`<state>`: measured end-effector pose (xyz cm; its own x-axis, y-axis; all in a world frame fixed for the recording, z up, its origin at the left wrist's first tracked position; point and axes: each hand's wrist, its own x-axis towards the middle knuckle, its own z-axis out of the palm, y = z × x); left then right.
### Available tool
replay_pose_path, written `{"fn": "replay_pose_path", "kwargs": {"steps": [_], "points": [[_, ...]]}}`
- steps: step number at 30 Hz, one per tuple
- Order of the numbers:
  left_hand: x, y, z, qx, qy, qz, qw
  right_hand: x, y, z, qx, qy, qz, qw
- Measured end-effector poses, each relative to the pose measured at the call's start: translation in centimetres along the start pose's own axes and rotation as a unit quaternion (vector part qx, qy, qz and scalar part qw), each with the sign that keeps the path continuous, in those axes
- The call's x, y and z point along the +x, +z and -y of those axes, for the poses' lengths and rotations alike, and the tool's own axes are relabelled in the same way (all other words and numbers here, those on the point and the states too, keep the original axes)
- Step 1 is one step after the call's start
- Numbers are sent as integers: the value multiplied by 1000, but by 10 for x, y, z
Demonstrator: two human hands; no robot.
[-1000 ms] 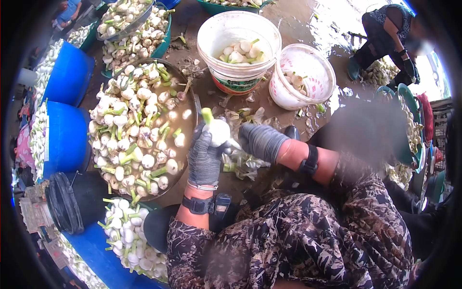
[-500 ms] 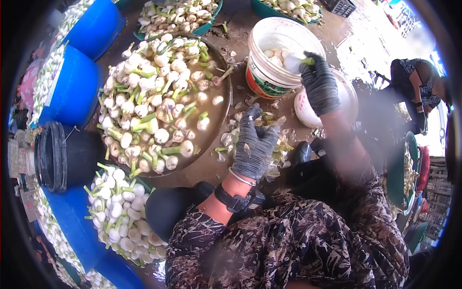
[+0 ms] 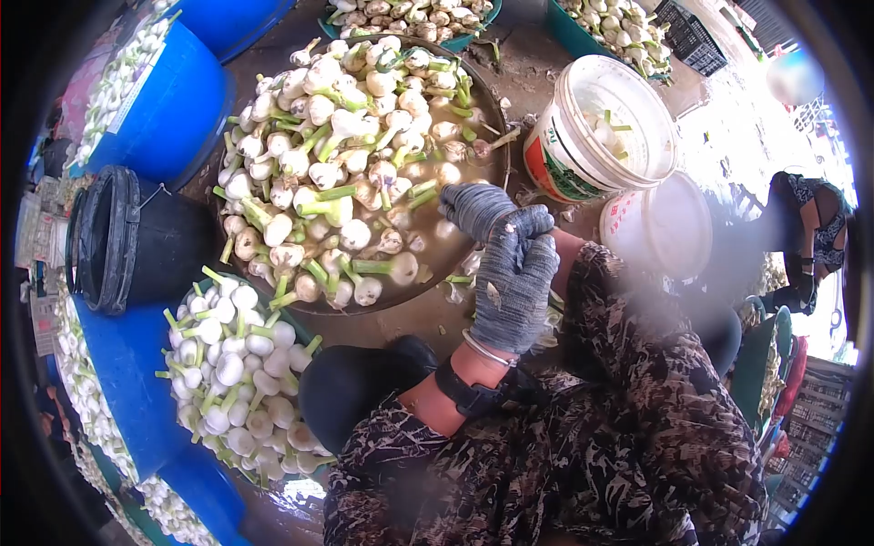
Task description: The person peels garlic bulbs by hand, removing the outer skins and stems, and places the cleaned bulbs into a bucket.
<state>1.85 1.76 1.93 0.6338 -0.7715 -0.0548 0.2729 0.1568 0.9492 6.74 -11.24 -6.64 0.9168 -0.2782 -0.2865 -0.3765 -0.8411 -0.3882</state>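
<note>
My left hand (image 3: 515, 282), in a grey glove, is in front of my body with its fingers bent inward; whether it holds anything is hidden. Just beyond it, my right hand (image 3: 475, 211) reaches leftward over the right rim of a wide round tub (image 3: 492, 118). That hand's fingers are curled, and their tips are partly hidden. Garlic bulbs (image 3: 319, 173) with green stems are heaped in the tub, in brown water. Up and to the right, a white bucket (image 3: 574, 150) holds a few peeled bulbs.
A second white bucket (image 3: 660, 223) stands at the right. Cleaned bulbs (image 3: 241, 373) are piled at the lower left, near a black bucket (image 3: 168, 241) and blue tubs (image 3: 168, 109). Another person (image 3: 810, 237) bends at the far right. A black crate (image 3: 692, 36) is at the top.
My right hand has moved from the white bucket to the tub's edge, beside my left hand. The white bulb it held over the bucket is no longer visible in it. The view has shifted.
</note>
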Motion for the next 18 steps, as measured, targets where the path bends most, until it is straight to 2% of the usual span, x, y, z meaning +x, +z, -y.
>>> {"fn": "replay_pose_path", "kwargs": {"steps": [1,2,4,6,7,8,10,12,13,14,16,17,18], "points": [[0,0,-5,-73,-58,-6,996,1,2,-6,6,38,-65,997],[1,-2,-5,-75,-57,-6,996,-2,1,-17,4,38,-64,997],[3,-6,-5,-174,-151,-34,973,-14,-8,-47,178,-34,-240,954],[6,-10,10,-200,-193,-34,960,-51,-42,-45,365,15,-189,912],[6,-11,12,-248,-231,-33,940,-73,-66,-43,470,86,-111,872],[7,-11,13,-293,-269,-32,917,-93,-82,-41,492,63,-131,859],[11,-9,11,-379,-259,4,888,-127,-100,-50,542,66,-123,829],[14,-7,8,-491,-266,77,826,-158,-106,-52,592,76,-108,795],[17,-8,5,-545,-290,138,774,-169,-109,-53,604,75,-80,790],[14,-3,4,-544,-280,139,779,-177,-103,-53,643,91,-65,758],[14,5,0,-457,-289,116,833,-184,-93,-50,598,61,-130,788],[12,10,1,-450,-297,121,834,-185,-90,-52,506,71,-184,840],[11,21,4,-362,-242,100,894,-191,-82,-51,325,19,-379,866]]}}
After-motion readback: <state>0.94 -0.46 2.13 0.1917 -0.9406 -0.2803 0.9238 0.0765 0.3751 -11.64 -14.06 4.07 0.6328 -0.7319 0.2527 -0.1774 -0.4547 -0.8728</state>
